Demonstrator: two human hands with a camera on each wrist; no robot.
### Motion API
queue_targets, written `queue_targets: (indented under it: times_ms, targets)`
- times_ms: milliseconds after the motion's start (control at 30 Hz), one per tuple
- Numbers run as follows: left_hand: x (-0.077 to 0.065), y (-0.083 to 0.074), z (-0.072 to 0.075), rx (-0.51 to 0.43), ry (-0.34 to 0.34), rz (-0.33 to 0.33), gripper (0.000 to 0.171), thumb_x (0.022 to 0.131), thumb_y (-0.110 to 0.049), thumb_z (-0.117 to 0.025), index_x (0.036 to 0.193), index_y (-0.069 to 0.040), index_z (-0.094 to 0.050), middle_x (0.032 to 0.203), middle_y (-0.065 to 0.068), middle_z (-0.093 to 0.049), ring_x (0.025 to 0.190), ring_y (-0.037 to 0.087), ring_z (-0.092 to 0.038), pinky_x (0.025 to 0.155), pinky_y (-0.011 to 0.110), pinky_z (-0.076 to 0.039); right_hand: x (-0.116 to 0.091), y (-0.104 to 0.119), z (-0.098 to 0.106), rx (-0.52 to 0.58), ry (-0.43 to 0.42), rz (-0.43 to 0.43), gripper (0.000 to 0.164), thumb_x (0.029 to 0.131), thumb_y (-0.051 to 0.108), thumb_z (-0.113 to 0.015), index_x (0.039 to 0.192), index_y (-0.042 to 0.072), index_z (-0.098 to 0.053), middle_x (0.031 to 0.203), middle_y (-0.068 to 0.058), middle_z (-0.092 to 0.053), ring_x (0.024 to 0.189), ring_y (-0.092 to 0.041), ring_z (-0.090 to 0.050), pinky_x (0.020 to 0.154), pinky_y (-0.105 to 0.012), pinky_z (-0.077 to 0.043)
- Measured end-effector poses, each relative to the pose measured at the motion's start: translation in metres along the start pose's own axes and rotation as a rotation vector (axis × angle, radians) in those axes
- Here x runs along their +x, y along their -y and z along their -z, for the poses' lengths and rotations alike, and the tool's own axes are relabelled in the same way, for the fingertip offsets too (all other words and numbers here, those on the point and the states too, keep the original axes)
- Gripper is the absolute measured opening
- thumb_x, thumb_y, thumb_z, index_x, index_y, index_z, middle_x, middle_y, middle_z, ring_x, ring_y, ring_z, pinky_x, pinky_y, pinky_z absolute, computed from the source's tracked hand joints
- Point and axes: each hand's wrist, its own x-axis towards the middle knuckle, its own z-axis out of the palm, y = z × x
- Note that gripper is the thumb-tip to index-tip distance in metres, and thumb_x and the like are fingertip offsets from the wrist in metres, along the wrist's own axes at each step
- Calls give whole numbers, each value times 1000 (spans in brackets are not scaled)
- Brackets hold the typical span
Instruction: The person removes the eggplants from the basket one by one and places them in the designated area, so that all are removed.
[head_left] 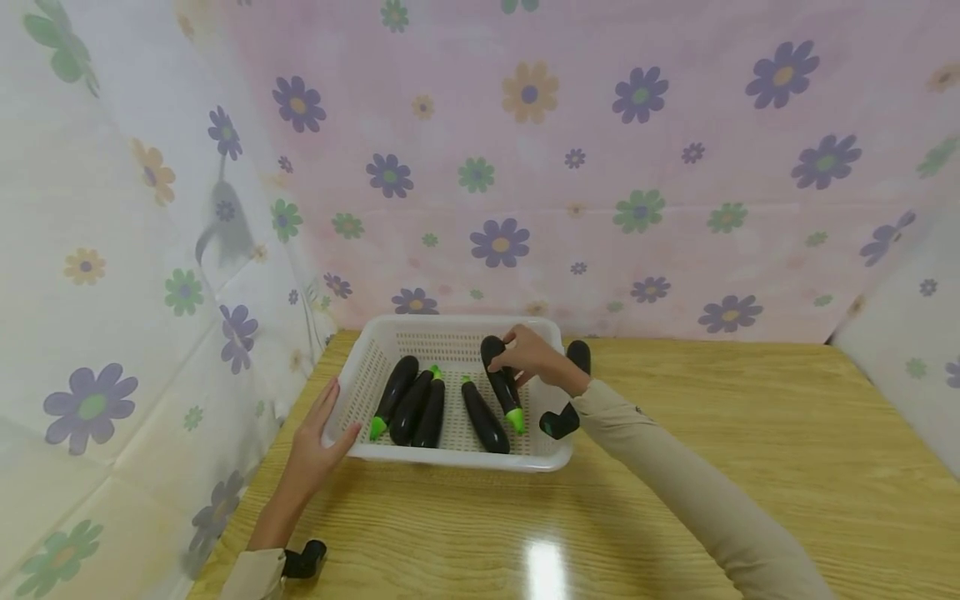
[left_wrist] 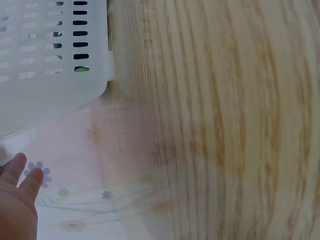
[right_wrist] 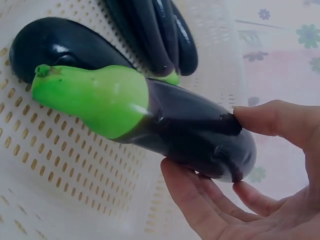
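My right hand (head_left: 531, 353) pinches an eggplant (right_wrist: 200, 130) near its rounded dark end, thumb on one side and fingers on the other. Its bright green cap points down toward me, over the right part of a white plastic basket (head_left: 465, 461). Another eggplant (head_left: 484, 418) lies in the middle of the basket floor. Three more lie side by side at the left, among them an eggplant (head_left: 395, 392) with its green cap toward me. At the basket's left side, my left hand (head_left: 317, 437) rests with fingers and thumb extended against the rim.
One more dark eggplant (head_left: 579, 356) is outside the basket on the right, partly hidden behind my right wrist. The basket stands on a wood-grain table (head_left: 720, 417), close to a flowered cloth backdrop (head_left: 450, 200). Flowered cloth also hangs along both sides.
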Motion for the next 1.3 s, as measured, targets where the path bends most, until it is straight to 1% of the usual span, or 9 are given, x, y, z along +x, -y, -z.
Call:
queue_targets:
  times_ms: [167, 433, 500, 667, 767, 967, 1167, 1233, 1300]
  targets:
    - [-1, -1, 0, -9, -1, -5, 75, 85, -21, -69, 148, -4, -30, 152, 13, -28, 137, 37, -27, 101, 60, -28, -8, 7, 8, 21, -15, -22, 62, 83, 14, -71, 132, -1, -35, 107, -20, -53, 83, -34, -60, 75, -47, -53]
    - [-1, -1, 0, 0, -9, -8, 75, 85, -20, -69, 148, -4, -31, 153, 11, -28, 137, 36, -27, 103, 56, -28, -12, 10, 19, 30, -37, -42, 65, 82, 17, -71, 134, 1, -35, 118, -23, -48, 87, -35, -61, 78, -47, -53]
    - [-2, -1, 0, 4, -12, -12, 75, 86, -20, -69, 148, -4, -31, 152, 11, -28, 136, 36, -28, 105, 51, -27, -13, 9, 22, 39, -35, -33, 67, 83, 18, -71, 136, 2, -34, 121, -23, -46, 89, -35, -60, 76, -45, -53]
    - [-2, -1, 0, 3, -24, -26, 74, 85, -19, -69, 147, -4, -32, 152, 12, -30, 136, 36, -29, 106, 24, -22, -15, 6, 29, 71, -26, 1, 73, 83, 19, -71, 141, 2, -29, 125, -24, -44, 94, -35, -59, 73, -41, -54]
    - [-2, 0, 0, -3, -27, -32, 74, 85, -19, -70, 147, -4, -33, 151, 14, -30, 136, 36, -30, 103, 16, -20, -16, 3, 32, 92, -34, 13, 73, 83, 19, -71, 140, 2, -30, 124, -24, -46, 96, -35, -58, 74, -40, -54]
    - [-1, 0, -1, -14, -27, -28, 74, 85, -19, -70, 147, -4, -32, 151, 15, -30, 136, 36, -29, 103, 15, -20, -19, -1, 40, 105, -51, 10, 68, 83, 19, -71, 136, -2, -34, 119, -25, -52, 101, -37, -57, 75, -40, -54]
    - [0, 0, -1, -11, -29, -26, 74, 85, -19, -70, 147, -3, -33, 151, 15, -30, 136, 36, -29, 102, 13, -18, -25, -2, 48, 128, -46, 1, 66, 85, 20, -70, 137, 1, -33, 120, -24, -52, 105, -38, -55, 78, -41, -53]
    - [-1, 0, -1, -11, -28, -25, 74, 85, -19, -70, 147, -3, -33, 151, 15, -30, 136, 36, -29, 103, 15, -19, -28, -3, 51, 132, -35, 5, 66, 86, 21, -68, 138, 1, -32, 121, -23, -52, 105, -37, -56, 79, -41, -53]
    - [-1, -1, -1, -13, -26, -24, 74, 85, -19, -70, 147, -3, -32, 151, 15, -30, 137, 36, -28, 107, 22, -21, -29, -4, 55, 143, -27, 5, 66, 87, 21, -67, 138, 2, -32, 121, -23, -52, 104, -36, -56, 81, -41, -52]
